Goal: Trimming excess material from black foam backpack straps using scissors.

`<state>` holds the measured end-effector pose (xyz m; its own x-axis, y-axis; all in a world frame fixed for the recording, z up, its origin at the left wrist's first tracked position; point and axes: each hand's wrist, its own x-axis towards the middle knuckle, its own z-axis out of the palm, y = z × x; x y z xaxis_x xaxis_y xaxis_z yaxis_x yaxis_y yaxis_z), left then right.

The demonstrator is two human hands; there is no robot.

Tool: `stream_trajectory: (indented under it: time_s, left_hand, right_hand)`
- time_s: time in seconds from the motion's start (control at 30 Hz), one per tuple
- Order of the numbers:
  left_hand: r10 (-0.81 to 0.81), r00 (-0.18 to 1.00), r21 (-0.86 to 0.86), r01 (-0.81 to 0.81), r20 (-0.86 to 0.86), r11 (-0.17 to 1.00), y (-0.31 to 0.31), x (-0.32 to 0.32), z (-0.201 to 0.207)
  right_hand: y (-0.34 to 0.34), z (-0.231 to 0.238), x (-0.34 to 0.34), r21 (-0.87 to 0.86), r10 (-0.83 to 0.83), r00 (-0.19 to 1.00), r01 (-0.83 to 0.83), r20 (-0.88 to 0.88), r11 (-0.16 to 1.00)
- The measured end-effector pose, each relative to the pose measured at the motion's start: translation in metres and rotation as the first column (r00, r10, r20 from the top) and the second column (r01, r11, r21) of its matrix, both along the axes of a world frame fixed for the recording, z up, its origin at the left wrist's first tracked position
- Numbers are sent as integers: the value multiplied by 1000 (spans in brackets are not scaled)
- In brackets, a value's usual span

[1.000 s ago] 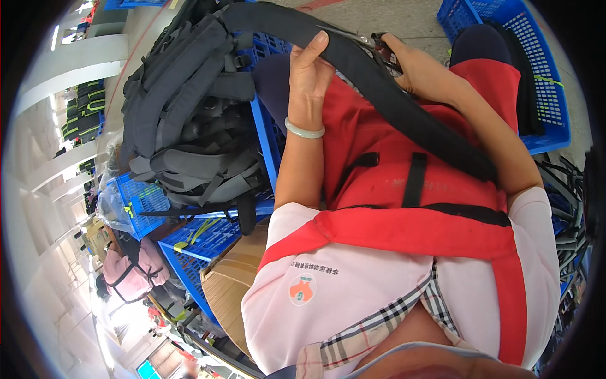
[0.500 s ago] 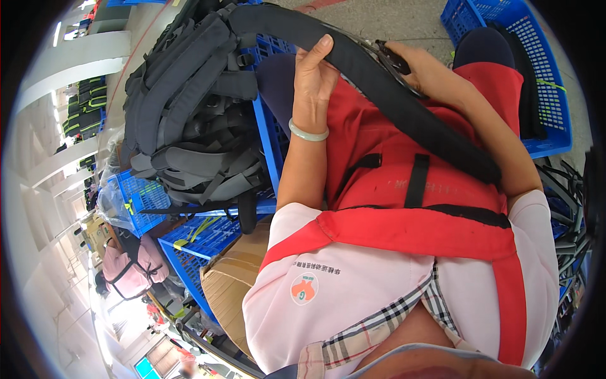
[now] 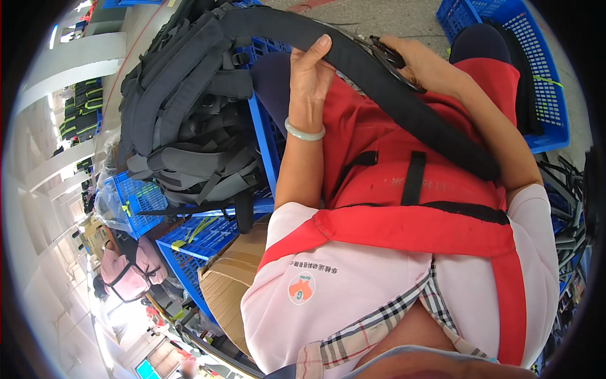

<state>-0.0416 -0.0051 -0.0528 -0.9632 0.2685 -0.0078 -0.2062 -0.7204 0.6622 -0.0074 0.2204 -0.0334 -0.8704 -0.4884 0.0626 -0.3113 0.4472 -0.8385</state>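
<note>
A long padded black shoulder strap [image 3: 410, 120] arches from the pile on my left across my lap, its rounded end lying against my red apron [image 3: 391, 183]. My left hand [image 3: 312, 72], with a pale bangle at the wrist, is closed on the strap, thumb on top and fingers hidden behind. Beyond the strap's far edge, my right hand [image 3: 426, 66] is closed on a dark-handled tool [image 3: 390, 55] that looks like scissors. A shiny edge shows beside it, but the strap and fingers partly hide it.
Dark grey straps and padded pieces [image 3: 183, 107] are heaped over a blue crate [image 3: 265, 136] at left. Another blue crate [image 3: 549, 107] holds black pieces at far right. A cardboard box [image 3: 227, 271] and a blue crate [image 3: 189, 243] stand lower left. A person in pink [image 3: 136, 268] is beyond.
The view has shifted slightly. Both hands keep nearly the same hold, and the strap lies almost as before.
</note>
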Motion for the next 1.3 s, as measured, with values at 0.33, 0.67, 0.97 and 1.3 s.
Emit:
stream_trajectory:
  time_s: [0.33,0.67,0.97,1.3]
  left_hand:
    - [65,997,37,-64,-29,997,-10,-13,2]
    - [48,998,23,-47,-49,999,-8,-9,5]
    - [90,995,89,-93,36,992,-18,-18,2]
    - [96,994,30,-95,-59,995,-13,-17,2]
  right_hand:
    - [-1,6,4,35,-56,988,51,143,998]
    - [-10,5,-16,160,-22,995,38,-101,986]
    - [-18,22,-12,141,-79,979,53,187,989]
    - [-23,-1,-26,66,-81,958,103,-275,992]
